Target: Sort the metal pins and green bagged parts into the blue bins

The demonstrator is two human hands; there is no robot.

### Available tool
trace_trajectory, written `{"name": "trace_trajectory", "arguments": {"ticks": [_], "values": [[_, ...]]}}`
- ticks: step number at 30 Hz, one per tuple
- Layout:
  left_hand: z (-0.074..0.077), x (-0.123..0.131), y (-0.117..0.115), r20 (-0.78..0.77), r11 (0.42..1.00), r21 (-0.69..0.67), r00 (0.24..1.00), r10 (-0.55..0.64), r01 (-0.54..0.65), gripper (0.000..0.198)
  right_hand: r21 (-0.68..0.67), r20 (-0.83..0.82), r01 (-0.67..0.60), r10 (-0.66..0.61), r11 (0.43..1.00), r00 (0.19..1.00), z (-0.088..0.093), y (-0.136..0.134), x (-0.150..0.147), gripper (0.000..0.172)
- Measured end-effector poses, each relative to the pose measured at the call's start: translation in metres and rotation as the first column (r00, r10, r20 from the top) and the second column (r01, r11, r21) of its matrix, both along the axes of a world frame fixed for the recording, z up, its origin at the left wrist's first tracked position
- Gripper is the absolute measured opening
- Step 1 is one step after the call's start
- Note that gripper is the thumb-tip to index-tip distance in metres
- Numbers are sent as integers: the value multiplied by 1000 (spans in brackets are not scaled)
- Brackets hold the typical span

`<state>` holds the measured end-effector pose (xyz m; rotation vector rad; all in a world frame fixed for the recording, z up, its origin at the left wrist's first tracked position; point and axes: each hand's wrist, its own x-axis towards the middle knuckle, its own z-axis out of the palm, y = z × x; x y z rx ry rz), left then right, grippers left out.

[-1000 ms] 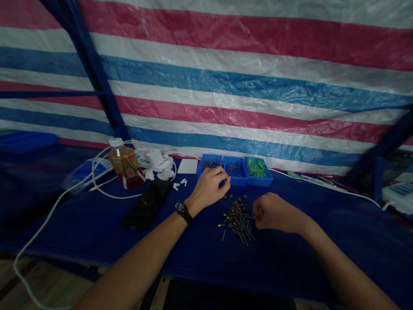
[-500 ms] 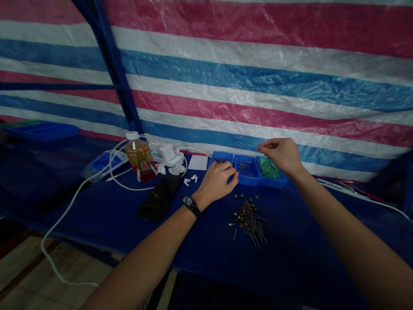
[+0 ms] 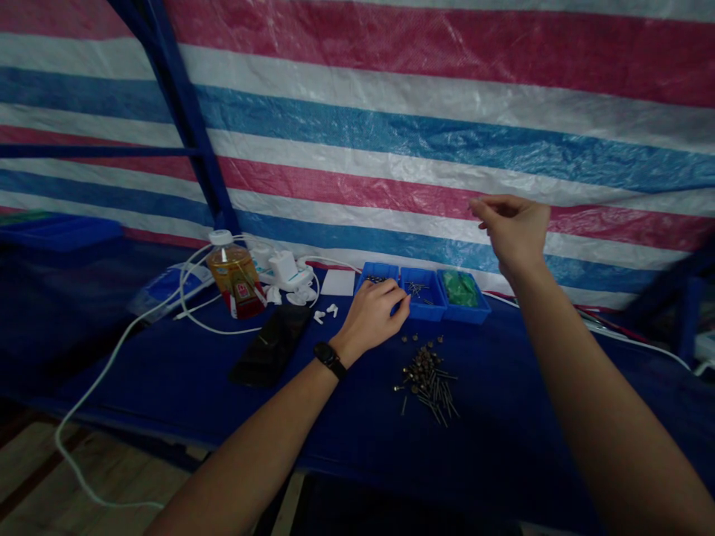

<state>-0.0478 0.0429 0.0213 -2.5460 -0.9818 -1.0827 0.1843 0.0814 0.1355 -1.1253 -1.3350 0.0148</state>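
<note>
My left hand (image 3: 377,313), with a black band on its wrist, is at the front of the left blue bin (image 3: 380,269). Its fingers are curled and drawn towards the thumb; whatever they hold, if anything, is hidden. Small dark parts show in that bin. Thin metal screws (image 3: 418,289) lie in the middle blue bin (image 3: 429,311) beside it. High up in front of the striped sheet, my right hand (image 3: 519,227) is pinched closed at the fingertips, and I cannot make out what is between them. A heap of bolts or long screws (image 3: 430,380) lies on the blue table below the bins.
The right blue bin (image 3: 472,316) holds a green plastic bag (image 3: 460,289). To the left are a black phone (image 3: 271,346), white earbuds (image 3: 325,313), a white card (image 3: 338,283), a drink bottle (image 3: 237,283) and white chargers (image 3: 283,266) with trailing cables. A striped sheet (image 3: 391,126) hangs behind.
My right hand has risen and moved right, away from above the green bag, still pinched. My left hand stays at the bins. The camera view has shifted slightly.
</note>
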Motion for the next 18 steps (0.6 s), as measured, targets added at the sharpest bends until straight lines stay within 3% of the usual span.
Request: {"name": "trace_trajectory", "arguments": {"ticks": [4,6,9,10,12,14,16,18], "values": [[0,0,0,6,1000,1,1000,3,-3,32,20,25,-8,8,1000,1000,4,0,0,31],[0,0,0,7,1000,1,1000,0,0,31,-146,65,-79,90,986,994,-2,-1,0,39],[-1,-1,1,7,1000,7,1000,-3,3,31,-438,73,-172,225,883,972,-15,-11,5,63],[-1,-1,1,5,1000,5,1000,-1,1,31,-489,86,-170,242,855,967,-20,-18,9,65],[-2,-1,1,-8,1000,-8,1000,2,-2,30,-561,148,-158,286,813,947,-33,-37,17,53],[-3,0,1,-37,999,-34,999,0,-1,28,-676,187,-211,441,706,878,-50,-59,26,39],[-5,1,1,-70,998,-64,997,-8,4,28,-807,119,-303,642,507,757,-71,-80,33,35],[-7,3,1,-86,996,-86,996,-12,5,29,-884,21,-337,749,323,662,-91,-97,37,37]]}}
